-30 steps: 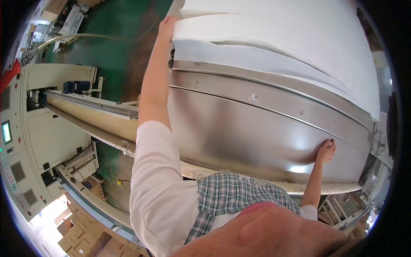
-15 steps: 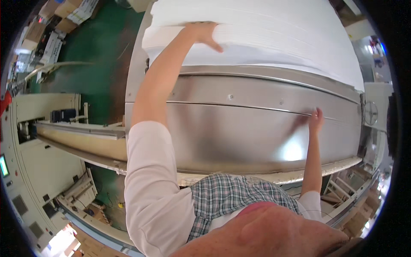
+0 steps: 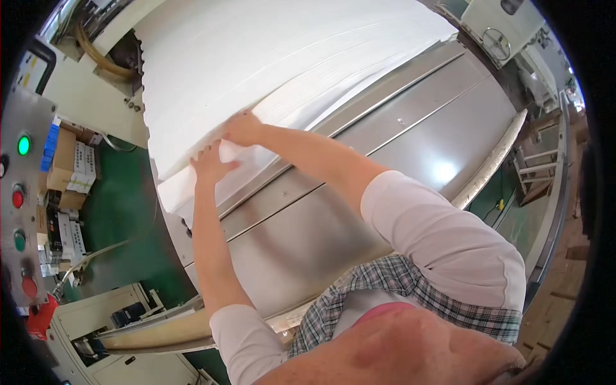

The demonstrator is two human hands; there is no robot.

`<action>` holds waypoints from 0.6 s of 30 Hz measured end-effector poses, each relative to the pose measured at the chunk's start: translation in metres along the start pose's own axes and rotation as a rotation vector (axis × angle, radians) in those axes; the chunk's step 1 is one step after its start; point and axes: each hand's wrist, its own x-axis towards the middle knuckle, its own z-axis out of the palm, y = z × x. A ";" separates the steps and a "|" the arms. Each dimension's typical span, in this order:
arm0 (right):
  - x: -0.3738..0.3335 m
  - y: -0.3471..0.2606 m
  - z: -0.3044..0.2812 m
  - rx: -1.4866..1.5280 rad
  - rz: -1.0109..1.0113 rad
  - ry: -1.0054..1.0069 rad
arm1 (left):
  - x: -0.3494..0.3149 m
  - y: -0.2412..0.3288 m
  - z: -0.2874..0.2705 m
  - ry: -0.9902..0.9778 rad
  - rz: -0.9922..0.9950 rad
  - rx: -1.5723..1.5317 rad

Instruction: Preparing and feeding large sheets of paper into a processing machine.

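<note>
A broad stack of thin white sheets (image 3: pixel 282 48) lies over the machine bed, its near edge layered and creased. My left hand (image 3: pixel 210 163) is at that edge toward the left, fingers bent over the layers and thumb stretched to the right, gripping a loose fold. Just beyond it, to the right, my right hand (image 3: pixel 242 130) is closed on the same layers, with its fingertips partly hidden in the crease. Between both hands the white material bulges up. I cannot tell how many layers they hold.
Along the stack's near side runs a shiny metal panel (image 3: pixel 301 240). A control panel (image 3: pixel 38 141) with lit and coloured buttons stands at the left, beyond it cartons (image 3: pixel 74 167) on a green floor. A handwheel (image 3: pixel 496 43) shows at the far right.
The view has turned left. My right hand has left the metal panel and come to the stack beside my left hand. The layers between them have bunched up.
</note>
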 end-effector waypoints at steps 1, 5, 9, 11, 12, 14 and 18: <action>-0.001 0.021 -0.002 -0.071 0.031 -0.040 | 0.002 0.005 -0.001 -0.002 -0.010 -0.007; -0.021 0.118 -0.033 -0.072 0.174 -0.118 | 0.010 0.000 -0.011 -0.060 -0.103 -0.001; -0.068 0.225 -0.067 -0.135 0.241 -0.136 | 0.025 0.021 -0.023 -0.220 -0.265 0.065; -0.089 0.255 -0.091 -0.149 0.215 -0.188 | 0.027 0.032 -0.022 -0.279 -0.349 0.105; -0.100 0.272 -0.100 -0.148 0.174 -0.226 | 0.028 0.039 -0.020 -0.264 -0.411 0.120; -0.119 0.309 -0.121 -0.146 0.134 -0.272 | 0.030 0.055 -0.019 -0.260 -0.519 0.157; -0.139 0.399 -0.155 -0.227 0.064 -0.495 | 0.029 0.067 -0.013 -0.278 -0.672 0.227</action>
